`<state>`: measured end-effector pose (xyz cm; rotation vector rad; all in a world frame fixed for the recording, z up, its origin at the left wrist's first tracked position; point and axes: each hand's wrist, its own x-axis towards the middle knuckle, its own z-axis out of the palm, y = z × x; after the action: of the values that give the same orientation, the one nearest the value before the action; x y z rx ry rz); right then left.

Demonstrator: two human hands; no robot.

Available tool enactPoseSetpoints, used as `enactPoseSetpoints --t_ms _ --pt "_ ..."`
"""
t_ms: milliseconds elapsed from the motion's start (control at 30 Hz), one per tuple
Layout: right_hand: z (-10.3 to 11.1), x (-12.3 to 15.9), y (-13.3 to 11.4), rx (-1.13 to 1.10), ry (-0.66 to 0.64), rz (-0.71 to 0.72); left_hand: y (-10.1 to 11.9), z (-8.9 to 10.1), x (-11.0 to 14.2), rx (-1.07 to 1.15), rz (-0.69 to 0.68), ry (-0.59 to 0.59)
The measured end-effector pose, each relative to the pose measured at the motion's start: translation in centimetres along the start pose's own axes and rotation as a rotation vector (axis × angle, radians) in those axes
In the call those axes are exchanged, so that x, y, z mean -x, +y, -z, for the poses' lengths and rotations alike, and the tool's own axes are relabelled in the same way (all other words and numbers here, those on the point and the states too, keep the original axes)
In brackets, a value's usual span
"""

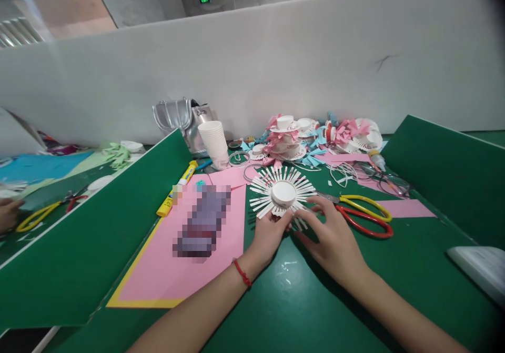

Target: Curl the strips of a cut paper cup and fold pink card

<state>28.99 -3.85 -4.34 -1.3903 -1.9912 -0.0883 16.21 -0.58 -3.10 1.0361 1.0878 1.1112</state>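
A white paper cup (283, 192), its side cut into many narrow strips that fan out flat around the round base, is held just above the green table. My left hand (270, 234) pinches its near edge between thumb and fingers, and a red cord bracelet circles that wrist. At the cup's right side, my right hand (329, 232) has its fingers apart and curved, with fingertips at the strips; whether they press on them I cannot tell. Scissors (365, 213) with one yellow and one red handle lie just beyond my right hand.
Pink paper sheets (145, 282) lie at left, with a pixelated object on top and a yellow glue stick (165, 200) alongside. Stacked paper cups (213, 140), a silver bag (193, 127) and decorated cup pieces (286, 137) stand behind. Green dividers (118, 216) flank the table; a co-worker's hand shows far left.
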Motion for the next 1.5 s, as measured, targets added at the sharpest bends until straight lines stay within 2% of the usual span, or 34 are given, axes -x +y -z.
enactPoseSetpoints --t_ms 67,167,300,467,533,700,1100,1333,1500 --pt "0.3 -0.1 0.0 0.144 0.043 0.081 0.0 0.0 0.0 -0.008 -0.009 -0.008" --pt "0.5 -0.3 -0.2 0.219 0.084 0.142 0.1 0.0 0.2 -0.009 -0.014 -0.01" --pt "0.7 -0.4 -0.4 0.197 0.068 0.147 0.4 -0.1 0.4 -0.017 -0.026 0.006" --pt "0.6 -0.3 -0.3 0.119 0.122 0.139 0.3 -0.1 0.3 -0.131 -0.091 0.01" --pt "0.4 -0.2 -0.2 0.067 0.105 0.087 0.1 -0.1 0.3 -0.203 -0.137 0.001" --pt "-0.4 -0.1 0.3 -0.189 0.038 -0.151 -0.1 0.1 0.2 -0.34 -0.223 -0.027" --pt "0.1 -0.9 -0.1 -0.799 -0.007 -0.657 0.1 0.2 0.1 -0.308 -0.223 -0.116" --pt "0.2 -1.0 -0.8 -0.879 0.08 -0.789 0.0 0.2 0.4 -0.293 -0.179 -0.1" --pt "0.0 -0.7 -0.9 -0.869 0.13 -0.792 0.1 0.1 0.6 -0.15 -0.07 -0.11"
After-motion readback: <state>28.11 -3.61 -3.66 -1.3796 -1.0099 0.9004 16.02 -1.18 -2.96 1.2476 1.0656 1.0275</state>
